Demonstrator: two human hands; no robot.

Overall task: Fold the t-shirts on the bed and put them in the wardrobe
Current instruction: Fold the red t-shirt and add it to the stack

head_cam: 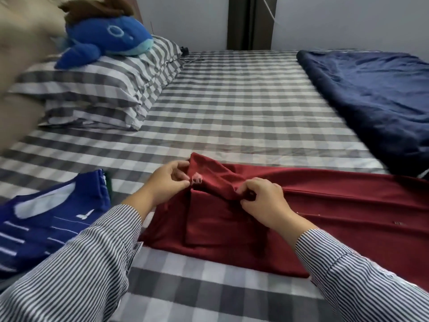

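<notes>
A dark red t-shirt lies spread across the near part of the checked bed, its collar end bunched up toward the left. My left hand pinches the collar edge by a small white label. My right hand pinches a fold of the same red cloth just right of it. A blue t-shirt with white stripes lies folded at the near left, untouched.
Two checked pillows are stacked at the far left with a blue plush whale on top. A navy blanket covers the right side of the bed. A dark door frame stands beyond the bed.
</notes>
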